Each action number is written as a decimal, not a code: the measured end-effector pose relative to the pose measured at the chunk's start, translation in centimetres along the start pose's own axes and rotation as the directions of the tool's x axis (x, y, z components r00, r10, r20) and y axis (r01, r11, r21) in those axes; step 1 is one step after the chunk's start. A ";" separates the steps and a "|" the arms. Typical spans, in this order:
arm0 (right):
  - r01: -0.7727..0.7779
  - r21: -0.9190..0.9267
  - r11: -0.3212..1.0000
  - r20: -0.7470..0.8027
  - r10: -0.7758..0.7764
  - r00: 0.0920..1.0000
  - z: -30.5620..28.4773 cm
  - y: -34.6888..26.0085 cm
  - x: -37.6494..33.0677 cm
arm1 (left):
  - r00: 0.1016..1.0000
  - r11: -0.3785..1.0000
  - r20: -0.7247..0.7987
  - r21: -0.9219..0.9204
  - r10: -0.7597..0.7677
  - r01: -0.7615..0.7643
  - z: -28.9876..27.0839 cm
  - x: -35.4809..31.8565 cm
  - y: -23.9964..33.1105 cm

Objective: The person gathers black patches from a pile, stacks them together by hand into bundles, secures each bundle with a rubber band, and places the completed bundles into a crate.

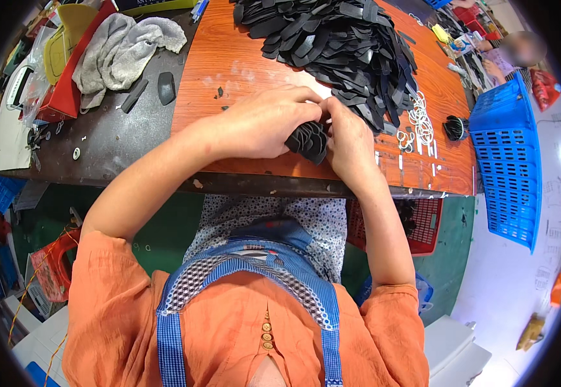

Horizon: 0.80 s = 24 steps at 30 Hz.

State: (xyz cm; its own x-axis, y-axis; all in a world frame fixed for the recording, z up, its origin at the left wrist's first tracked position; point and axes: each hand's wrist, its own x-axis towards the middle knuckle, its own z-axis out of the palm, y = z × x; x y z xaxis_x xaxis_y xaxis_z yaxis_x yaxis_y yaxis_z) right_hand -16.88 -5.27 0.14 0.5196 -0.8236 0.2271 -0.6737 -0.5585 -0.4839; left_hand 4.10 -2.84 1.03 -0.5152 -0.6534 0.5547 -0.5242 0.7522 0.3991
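Note:
A small stack of black flat pieces (309, 143) sits between my hands near the front of the wooden table. My left hand (269, 122) is wrapped round its left side, fingers curled over the top. My right hand (350, 140) closes on it from the right, its fingertips meeting those of the left. What the fingertips pinch is hidden. Just beyond lies a large heap of similar loose black pieces (338, 55). White elastic bands (422, 119) are scattered to the right of my right hand, and a bundled black stack (454, 128) stands near the right edge.
A grey cloth (122, 55) and two loose black pieces lie on the dark table (112, 142) at left, beside a red box (67, 90). A blue plastic crate (506, 161) stands against the right side. Below the table is a red crate (427, 226). Another person sits far right.

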 end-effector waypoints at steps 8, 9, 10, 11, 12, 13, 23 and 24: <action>-0.100 0.747 0.657 -0.083 0.242 0.967 -2.4 -0.6 -3.6 | 0.856 0.693 0.167 -0.520 -0.490 0.499 0.4 -2.9 3.8; 0.037 0.706 0.707 -0.167 0.116 0.979 -2.2 -1.1 -4.2 | 0.752 0.310 0.321 -0.765 -0.576 0.564 0.8 -4.0 5.7; 0.173 0.655 0.735 -0.244 -0.011 0.970 -1.7 -1.7 -4.9 | 0.651 -0.144 0.494 -0.846 -0.577 0.514 0.9 -4.9 7.5; 0.228 0.669 0.708 -0.183 -0.141 0.973 -1.7 -2.5 -5.8 | 0.588 -0.335 0.602 -0.795 -0.541 0.506 0.6 -5.6 9.0; 0.281 0.686 0.672 -0.126 -0.270 0.955 -1.6 -3.4 -6.6 | 0.519 -0.443 0.675 -0.737 -0.524 0.511 0.8 -6.3 10.3; 0.278 0.673 0.686 -0.043 -0.339 0.940 -1.2 -4.6 -7.2 | 0.500 -0.478 0.697 -0.717 -0.514 0.507 1.4 -7.9 11.0; 0.175 0.800 0.574 0.202 -0.532 0.822 4.7 -6.2 -13.1 | 0.504 -0.168 0.782 -0.589 -0.368 0.791 3.9 -15.0 13.3; 0.183 0.790 0.585 0.195 -0.522 0.830 4.3 -6.3 -13.0 | 0.483 -0.074 0.753 -0.569 -0.448 0.819 3.8 -14.5 13.5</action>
State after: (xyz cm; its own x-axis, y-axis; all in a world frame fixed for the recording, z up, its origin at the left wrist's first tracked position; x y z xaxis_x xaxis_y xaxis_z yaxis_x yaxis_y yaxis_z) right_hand -17.12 9.42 -3.42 0.8855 -0.3731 0.2768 0.1160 -0.3995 -0.9094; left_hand 1.92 16.42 -4.42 -0.5243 -0.7164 -0.4604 0.0031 -0.5422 0.8402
